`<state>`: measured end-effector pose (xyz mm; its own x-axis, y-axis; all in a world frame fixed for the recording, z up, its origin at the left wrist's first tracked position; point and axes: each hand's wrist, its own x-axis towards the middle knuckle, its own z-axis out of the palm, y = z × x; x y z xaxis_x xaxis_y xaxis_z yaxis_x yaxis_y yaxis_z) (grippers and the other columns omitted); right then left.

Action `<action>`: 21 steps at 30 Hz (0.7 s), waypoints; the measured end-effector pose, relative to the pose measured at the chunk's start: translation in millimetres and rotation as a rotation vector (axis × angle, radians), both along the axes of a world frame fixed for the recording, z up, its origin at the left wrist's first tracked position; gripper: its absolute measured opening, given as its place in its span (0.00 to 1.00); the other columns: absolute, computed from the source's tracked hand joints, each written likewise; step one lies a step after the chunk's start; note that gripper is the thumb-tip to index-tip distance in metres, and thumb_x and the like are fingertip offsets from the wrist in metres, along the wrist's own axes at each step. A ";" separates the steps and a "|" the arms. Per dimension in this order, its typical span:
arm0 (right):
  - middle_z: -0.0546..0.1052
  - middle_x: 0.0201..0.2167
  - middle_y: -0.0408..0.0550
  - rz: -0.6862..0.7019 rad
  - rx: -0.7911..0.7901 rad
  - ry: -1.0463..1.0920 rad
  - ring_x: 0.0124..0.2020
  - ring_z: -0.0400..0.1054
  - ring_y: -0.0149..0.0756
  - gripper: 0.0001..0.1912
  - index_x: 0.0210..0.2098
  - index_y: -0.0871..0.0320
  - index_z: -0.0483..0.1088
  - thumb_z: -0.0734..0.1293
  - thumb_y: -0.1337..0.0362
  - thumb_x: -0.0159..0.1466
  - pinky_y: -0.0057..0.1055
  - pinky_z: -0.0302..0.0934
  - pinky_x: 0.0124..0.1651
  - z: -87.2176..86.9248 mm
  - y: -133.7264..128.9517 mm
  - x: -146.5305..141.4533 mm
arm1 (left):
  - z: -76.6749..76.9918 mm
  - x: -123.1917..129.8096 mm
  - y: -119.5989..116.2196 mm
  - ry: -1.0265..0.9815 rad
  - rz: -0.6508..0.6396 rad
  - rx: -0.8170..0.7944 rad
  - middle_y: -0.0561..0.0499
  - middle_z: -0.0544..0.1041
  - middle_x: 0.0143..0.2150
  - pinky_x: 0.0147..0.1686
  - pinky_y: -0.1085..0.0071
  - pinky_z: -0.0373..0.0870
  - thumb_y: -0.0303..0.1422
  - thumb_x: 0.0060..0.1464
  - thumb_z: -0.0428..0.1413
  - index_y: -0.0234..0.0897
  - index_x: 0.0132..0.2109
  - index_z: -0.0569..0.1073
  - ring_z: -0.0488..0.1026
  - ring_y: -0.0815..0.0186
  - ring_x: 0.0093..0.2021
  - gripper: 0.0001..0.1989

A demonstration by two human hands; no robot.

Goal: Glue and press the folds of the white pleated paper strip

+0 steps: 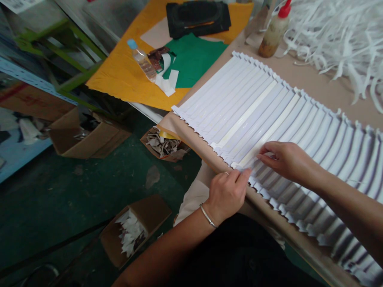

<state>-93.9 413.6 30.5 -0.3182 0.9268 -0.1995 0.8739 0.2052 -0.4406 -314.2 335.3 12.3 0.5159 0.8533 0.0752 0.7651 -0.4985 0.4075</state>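
Head view: white strips (pixel 215 103) overlapped along counter (pixel 317 89). Left hand (pixel 229 193) curled, index at strip ends; right hand (pixel 285 159) bunched over strips. Can't tell if either grip pinches. Probably light, bendy, creasable; hold by ends.

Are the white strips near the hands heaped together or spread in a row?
Spread in a row: the white strips lie side by side along the table, their ends forming jagged edges.

white strips (pixel 287 131): smooth, papery, kinda glossy | bracelet (pixel 207 215): shiny metal | red-capped bottle (pixel 273 36): plastic, pretty grimy | open box (pixel 104 139): plain matt cardboard | green sheet (pixel 199 57): totally matt finish
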 end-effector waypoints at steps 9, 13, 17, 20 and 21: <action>0.80 0.30 0.47 0.037 -0.021 -0.022 0.29 0.73 0.37 0.13 0.35 0.55 0.75 0.62 0.55 0.66 0.31 0.61 0.33 -2.1 1.2 4.2 | -5.4 6.3 0.4 0.131 0.010 0.044 0.48 0.75 0.37 0.34 0.63 0.71 0.29 0.67 0.49 0.39 0.63 0.70 0.74 0.61 0.36 0.20; 0.81 0.29 0.45 0.063 -0.055 -0.036 0.31 0.75 0.38 0.11 0.35 0.53 0.76 0.64 0.56 0.66 0.31 0.61 0.34 9.5 22.4 34.9 | -5.9 5.5 0.2 0.133 0.012 0.077 0.48 0.74 0.36 0.34 0.64 0.71 0.28 0.67 0.49 0.38 0.63 0.70 0.73 0.61 0.36 0.20; 0.80 0.28 0.44 -0.028 -0.025 -0.078 0.30 0.75 0.38 0.10 0.34 0.53 0.76 0.66 0.56 0.64 0.32 0.61 0.34 23.5 53.9 71.3 | -7.2 4.1 0.6 0.122 0.006 0.086 0.48 0.75 0.36 0.34 0.63 0.70 0.26 0.67 0.49 0.37 0.63 0.69 0.73 0.61 0.35 0.20; 0.80 0.26 0.44 -0.114 -0.007 -0.111 0.29 0.74 0.38 0.10 0.32 0.54 0.76 0.66 0.56 0.63 0.31 0.60 0.34 23.8 71.0 81.9 | -9.7 3.5 0.7 0.110 0.010 0.091 0.48 0.75 0.36 0.34 0.62 0.69 0.25 0.66 0.49 0.38 0.63 0.69 0.73 0.61 0.34 0.21; 0.80 0.26 0.44 -0.128 -0.016 -0.120 0.29 0.74 0.38 0.10 0.32 0.54 0.76 0.66 0.56 0.62 0.31 0.61 0.34 22.0 74.6 81.8 | -10.6 3.4 0.7 0.107 0.012 0.092 0.48 0.75 0.36 0.34 0.62 0.69 0.25 0.66 0.49 0.38 0.63 0.69 0.73 0.60 0.34 0.21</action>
